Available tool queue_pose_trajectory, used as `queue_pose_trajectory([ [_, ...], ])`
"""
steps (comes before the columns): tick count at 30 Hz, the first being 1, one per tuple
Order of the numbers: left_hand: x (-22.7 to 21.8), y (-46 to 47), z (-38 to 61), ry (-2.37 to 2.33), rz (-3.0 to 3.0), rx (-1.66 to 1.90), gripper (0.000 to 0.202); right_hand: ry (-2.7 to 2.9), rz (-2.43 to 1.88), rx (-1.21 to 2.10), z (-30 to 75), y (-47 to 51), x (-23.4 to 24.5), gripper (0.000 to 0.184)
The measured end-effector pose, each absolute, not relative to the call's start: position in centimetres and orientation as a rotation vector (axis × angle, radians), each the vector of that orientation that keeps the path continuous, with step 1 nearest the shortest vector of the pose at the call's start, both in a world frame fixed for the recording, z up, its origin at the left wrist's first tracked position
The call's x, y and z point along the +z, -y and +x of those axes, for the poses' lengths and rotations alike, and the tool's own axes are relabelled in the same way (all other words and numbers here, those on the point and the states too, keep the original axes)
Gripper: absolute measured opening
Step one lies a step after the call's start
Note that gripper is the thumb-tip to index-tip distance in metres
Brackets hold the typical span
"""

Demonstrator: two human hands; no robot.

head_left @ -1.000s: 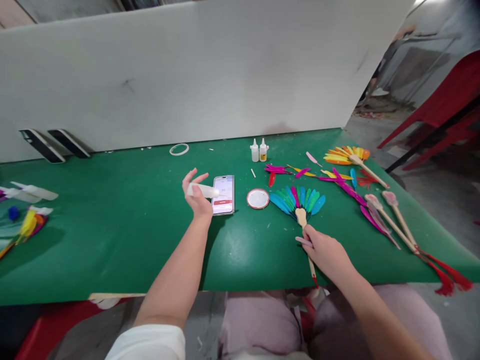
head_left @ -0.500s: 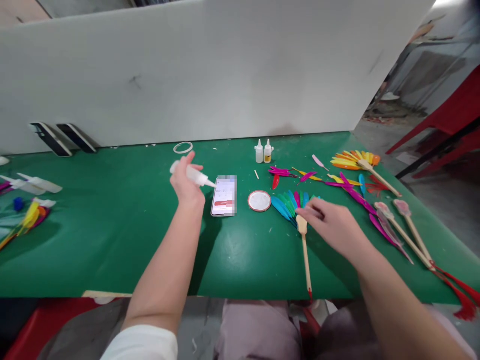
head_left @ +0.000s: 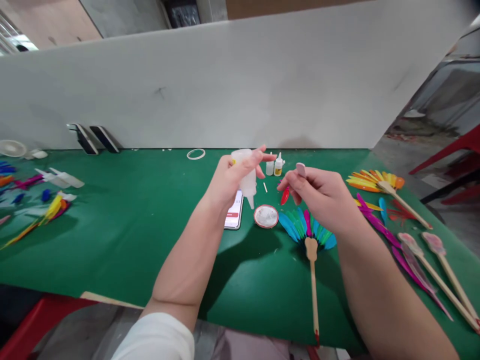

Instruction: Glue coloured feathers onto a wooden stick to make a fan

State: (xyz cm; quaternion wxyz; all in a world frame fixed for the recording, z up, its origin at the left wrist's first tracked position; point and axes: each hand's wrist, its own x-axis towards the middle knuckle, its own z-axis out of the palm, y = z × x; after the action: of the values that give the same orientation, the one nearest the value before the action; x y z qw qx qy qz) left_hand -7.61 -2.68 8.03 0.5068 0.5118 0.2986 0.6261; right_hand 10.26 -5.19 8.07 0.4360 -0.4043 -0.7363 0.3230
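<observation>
My left hand (head_left: 240,175) is wrapped round a white squeeze bottle (head_left: 247,182), its nozzle pointing down just above and left of a small round white dish (head_left: 266,216) with a red rim. Between the thumb and fingers of my right hand (head_left: 315,195) is a small pale, flat, rounded piece (head_left: 300,169); most of it is hidden. Below that hand lies a feather fan (head_left: 311,245) with blue, green and magenta feathers on a wooden head and stick. A phone (head_left: 234,212) lies partly behind my left hand.
Two small bottles (head_left: 278,165) stand near the grey partition (head_left: 232,90). On the right of the green table are a yellow-orange feather fan (head_left: 375,181), magenta feathers (head_left: 377,222) and wooden sticks (head_left: 438,272). More feathers (head_left: 52,212) and dark phones (head_left: 105,138) are on the left.
My left hand has brought the bottle right and tipped its nozzle downward. My right hand has lifted off the fan's wooden head and now shows the pale piece in its fingers. The view has shifted.
</observation>
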Motion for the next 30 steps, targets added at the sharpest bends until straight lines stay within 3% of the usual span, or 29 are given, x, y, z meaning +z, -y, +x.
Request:
queue_pose_trajectory([
  [6,7.4,2.6,-7.1,-0.721,1.247,1.532,0.023,1.846,-1.003,0.871,9.8,4.3,7.7,0.041],
  [18,9.0,3.8,-8.0,-0.844,1.194,1.557,0.051,1.824,-0.91,1.085,9.5,4.1,7.2,0.041],
  [30,6.9,2.2,-7.6,-0.93,1.437,1.502,0.051,1.744,-0.857,1.136,9.6,3.7,7.1,0.035],
])
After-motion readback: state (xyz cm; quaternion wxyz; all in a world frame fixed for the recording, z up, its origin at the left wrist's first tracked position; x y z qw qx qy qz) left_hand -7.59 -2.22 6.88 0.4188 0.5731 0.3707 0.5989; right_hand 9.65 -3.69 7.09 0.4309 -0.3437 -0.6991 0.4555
